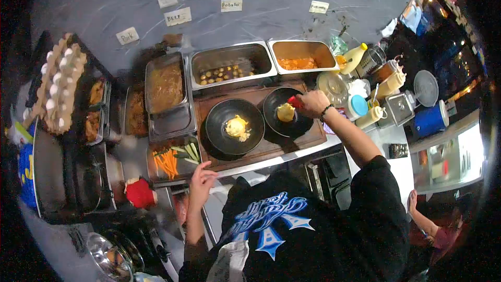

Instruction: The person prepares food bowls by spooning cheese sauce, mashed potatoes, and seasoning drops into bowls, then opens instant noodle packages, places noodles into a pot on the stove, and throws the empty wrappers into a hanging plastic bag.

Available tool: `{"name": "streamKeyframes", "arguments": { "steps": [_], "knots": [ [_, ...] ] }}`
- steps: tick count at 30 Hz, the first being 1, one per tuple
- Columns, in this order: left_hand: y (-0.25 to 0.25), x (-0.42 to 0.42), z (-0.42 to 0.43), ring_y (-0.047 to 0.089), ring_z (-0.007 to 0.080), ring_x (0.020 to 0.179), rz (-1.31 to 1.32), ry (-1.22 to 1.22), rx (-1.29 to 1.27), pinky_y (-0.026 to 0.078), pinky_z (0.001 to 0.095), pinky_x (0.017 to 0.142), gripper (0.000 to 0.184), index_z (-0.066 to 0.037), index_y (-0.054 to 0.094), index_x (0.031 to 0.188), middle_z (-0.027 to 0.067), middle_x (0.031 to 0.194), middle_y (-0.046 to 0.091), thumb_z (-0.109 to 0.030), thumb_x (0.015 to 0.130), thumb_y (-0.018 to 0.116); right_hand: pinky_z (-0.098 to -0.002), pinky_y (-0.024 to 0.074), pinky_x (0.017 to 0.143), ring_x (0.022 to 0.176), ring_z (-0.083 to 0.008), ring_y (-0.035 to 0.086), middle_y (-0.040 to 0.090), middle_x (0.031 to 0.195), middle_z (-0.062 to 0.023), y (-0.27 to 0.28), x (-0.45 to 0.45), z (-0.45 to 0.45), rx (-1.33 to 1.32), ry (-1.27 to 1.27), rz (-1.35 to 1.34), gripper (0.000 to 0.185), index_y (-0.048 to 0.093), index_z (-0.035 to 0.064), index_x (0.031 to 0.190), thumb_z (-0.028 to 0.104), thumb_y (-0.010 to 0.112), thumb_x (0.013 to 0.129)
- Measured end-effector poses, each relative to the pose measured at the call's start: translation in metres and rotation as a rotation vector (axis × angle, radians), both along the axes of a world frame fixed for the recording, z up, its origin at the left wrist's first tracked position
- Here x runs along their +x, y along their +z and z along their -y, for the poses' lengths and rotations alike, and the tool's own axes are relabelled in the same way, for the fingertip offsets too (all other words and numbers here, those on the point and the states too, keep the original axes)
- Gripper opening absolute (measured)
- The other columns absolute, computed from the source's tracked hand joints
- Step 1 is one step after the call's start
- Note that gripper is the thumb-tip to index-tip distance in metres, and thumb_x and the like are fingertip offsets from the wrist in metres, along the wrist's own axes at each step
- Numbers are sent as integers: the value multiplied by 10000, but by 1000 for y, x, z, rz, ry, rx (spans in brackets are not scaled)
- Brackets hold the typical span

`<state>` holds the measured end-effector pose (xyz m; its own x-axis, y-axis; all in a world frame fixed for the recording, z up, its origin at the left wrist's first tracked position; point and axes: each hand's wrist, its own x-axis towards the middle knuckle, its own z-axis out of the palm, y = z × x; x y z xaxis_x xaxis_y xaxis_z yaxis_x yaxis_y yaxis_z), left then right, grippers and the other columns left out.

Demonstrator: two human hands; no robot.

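Two black bowls stand side by side on a brown wooden board (pixel 214 165). The left bowl (pixel 219 137) holds a yellow, mashed-looking mound (pixel 237 127). In the right bowl (pixel 275 99) lies a smaller yellow mound (pixel 285 112). My right hand (pixel 314 103) is closed round a small red object (pixel 296 101) over the right bowl, just beside that mound. What the red object is cannot be made out. My left hand (pixel 202 183) hovers with its fingers apart at the board's front edge, near the cut carrots (pixel 167 163) and cucumber sticks (pixel 191 150), holding nothing.
Metal trays of food (pixel 232 47) line the back. Egg cartons (pixel 57 86) stand at the left. A plastic lid (pixel 332 89), sauce bottles (pixel 369 118) and a blue-lidded jar (pixel 358 105) crowd the right. Another person's arm (pixel 424 222) shows at the lower right.
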<state>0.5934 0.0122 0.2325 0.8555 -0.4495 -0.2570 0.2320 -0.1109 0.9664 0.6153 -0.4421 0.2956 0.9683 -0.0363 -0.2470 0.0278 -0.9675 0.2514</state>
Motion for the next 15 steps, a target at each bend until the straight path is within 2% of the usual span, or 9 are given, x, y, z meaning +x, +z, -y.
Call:
{"name": "streamKeyframes", "arguments": {
  "steps": [3, 5, 6, 8, 10, 12, 13, 15],
  "knots": [
    [6, 2, -12, 547, 59, 681, 33, 15, 61, 397, 183, 544, 503, -43, 429, 1277, 61, 866, 655, 74, 796, 519, -422, 517, 576, 736, -303, 664, 668, 777, -120, 1, -8, 2, 42, 32, -58, 237, 649, 150, 907, 320, 498, 840],
    [0, 1, -18, 528, 49, 638, 55, 56, 51, 373, 181, 512, 543, -47, 435, 1269, 56, 839, 661, 112, 752, 490, -456, 495, 590, 689, -334, 641, 650, 743, -150, 5, -12, -1, 74, -56, 34, 363, 607, 134, 1028, 423, 522, 826],
    [-2, 0, -22, 535, 52, 644, 33, 74, 62, 374, 182, 512, 549, -48, 440, 1261, 57, 842, 661, 120, 740, 477, -454, 492, 606, 736, -340, 637, 649, 768, -154, 4, -13, -3, 85, -95, 0, 402, 606, 119, 1024, 458, 521, 825],
    [11, 3, -27, 555, 68, 665, 24, 62, 148, 398, 191, 538, 524, -51, 452, 1239, 57, 844, 659, 116, 742, 463, -456, 504, 640, 773, -341, 642, 659, 822, -156, 6, -17, -2, 151, -117, 23, 375, 605, 129, 1047, 422, 530, 825],
    [7, 2, -29, 560, 75, 682, 50, 132, 95, 412, 196, 557, 512, -50, 450, 1239, 61, 863, 655, 105, 751, 462, -457, 516, 674, 810, -342, 647, 669, 876, -158, 10, -22, 5, 210, -130, 42, 354, 604, 138, 1070, 387, 539, 826],
    [-10, 0, -37, 574, 96, 737, 68, 220, -40, 455, 210, 638, 470, -47, 439, 1242, 78, 932, 641, 63, 786, 479, -408, 501, 775, 884, -308, 646, 666, 972, -169, 12, -29, 12, 561, -362, 183, 462, 585, 99, 1163, 396, 609, 810],
    [-9, -2, -39, 574, 96, 737, 65, 228, -41, 455, 210, 638, 470, -47, 439, 1242, 78, 932, 641, 63, 786, 479, -408, 501, 775, 884, -308, 646, 666, 972, -169, 9, -33, 16, 559, -354, 178, 462, 585, 99, 1163, 396, 609, 810],
    [-6, -6, -40, 587, 114, 789, 80, 251, -11, 473, 224, 706, 468, -44, 428, 1252, 87, 950, 628, 53, 799, 495, -339, 469, 848, 927, -229, 632, 661, 1026, -149, -3, -34, 22, 1051, -379, 294, 569, 551, 54, 1223, 378, 687, 776]
  ]
}}
